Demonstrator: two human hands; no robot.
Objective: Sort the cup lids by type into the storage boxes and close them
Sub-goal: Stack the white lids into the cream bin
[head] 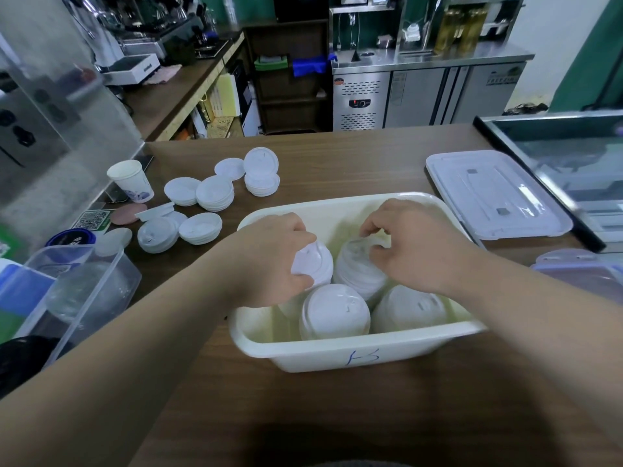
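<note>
**Head view: two bare hands in a white box of cup lids**

A handwritten blue mark, perhaps "B", shows on the near wall of the white storage box (323, 360), which sits open at the centre of the brown surface (337, 416). At 9 o'clock a green QR-code sticker (91, 220) lies on the surface; its print is too small to read.

The left hand (269, 257) has its grip closed around a stack of white lids (312, 264) inside the box. The right hand (414, 244) curls its fingers over the top of a second lid stack (357, 278), touching it; how firm that grip is, I cannot tell. Two more stacks of domed white lids (333, 311) stand in the near half of the box.

At 10 o'clock, loose white lids (215, 192) lie in small piles beside a paper cup (131, 180). A clear plastic box (81, 291) stands at 8 o'clock. A translucent box lid (495, 193) lies flat at 2 o'clock.
</note>
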